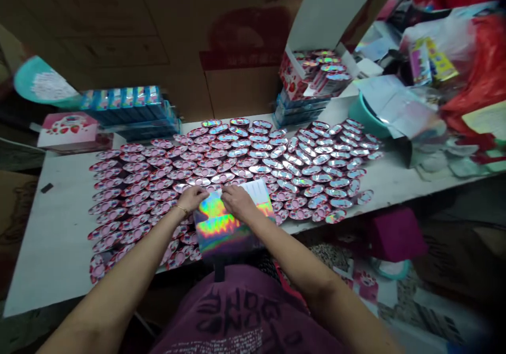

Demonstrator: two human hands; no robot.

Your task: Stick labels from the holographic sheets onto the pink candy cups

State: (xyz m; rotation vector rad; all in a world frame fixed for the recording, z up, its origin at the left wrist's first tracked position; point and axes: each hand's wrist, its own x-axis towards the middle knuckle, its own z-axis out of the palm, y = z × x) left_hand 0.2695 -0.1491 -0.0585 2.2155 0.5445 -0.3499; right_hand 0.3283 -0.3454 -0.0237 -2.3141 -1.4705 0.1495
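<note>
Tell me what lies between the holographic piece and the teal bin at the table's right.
The head view shows closely set small oval packs between the holographic piece and the teal bin.

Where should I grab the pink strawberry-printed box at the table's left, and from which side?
Probably across the left end of the pink strawberry-printed box, coming from the left. It lies low with flat sides, and that end faces outward, while the blue packs sit close behind its right part, likely hampering a grip there.
</note>
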